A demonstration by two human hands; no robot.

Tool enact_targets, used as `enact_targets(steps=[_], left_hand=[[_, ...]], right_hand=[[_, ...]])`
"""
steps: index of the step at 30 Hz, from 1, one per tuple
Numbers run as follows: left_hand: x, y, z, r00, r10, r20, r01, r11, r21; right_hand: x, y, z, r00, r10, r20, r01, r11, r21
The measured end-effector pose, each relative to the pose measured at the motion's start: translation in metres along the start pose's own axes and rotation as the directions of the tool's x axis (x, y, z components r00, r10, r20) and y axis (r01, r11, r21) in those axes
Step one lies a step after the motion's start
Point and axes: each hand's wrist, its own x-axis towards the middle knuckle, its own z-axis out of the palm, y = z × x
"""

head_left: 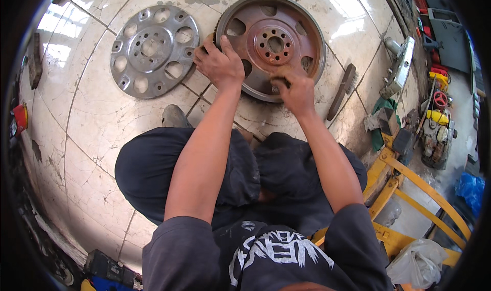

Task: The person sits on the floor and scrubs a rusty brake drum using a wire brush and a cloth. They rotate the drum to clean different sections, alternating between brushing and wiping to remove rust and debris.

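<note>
A rusty round flywheel point(273, 40) with a toothed rim and several holes lies flat on the tiled floor in front of me. My left hand point(220, 63) grips its left edge, fingers curled over the rim. My right hand point(296, 89) presses down on the wheel's near side, closed over a small object that its fingers mostly hide. A grey metal flex plate point(153, 50) with round cut-outs lies on the floor just left of the flywheel.
A wire brush point(341, 90) lies on the tiles right of the flywheel. A grey metal part point(399, 68) rests further right. Yellow steel frame point(409, 188) stands at lower right beside a white plastic bag point(417, 263). I squat, with my knees under my arms.
</note>
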Motion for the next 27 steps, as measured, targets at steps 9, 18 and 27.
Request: enact_targets(steps=[9, 18, 27], left_hand=[[0.001, 0.000, 0.001, 1.000, -0.019, 0.001, 0.019, 1.000, 0.021], [0.001, 0.002, -0.001, 1.000, -0.022, 0.012, 0.021, 1.000, 0.016], [0.002, 0.000, 0.000, 1.000, -0.021, 0.016, 0.021, 1.000, 0.012]], right_hand=[[0.003, -0.007, 0.002, 1.000, -0.015, 0.011, 0.016, 0.999, -0.035], [0.006, -0.003, 0.007, 0.999, -0.041, -0.001, 0.041, 0.999, -0.008], [0.007, -0.002, 0.009, 0.999, -0.034, 0.002, 0.034, 0.999, 0.015]])
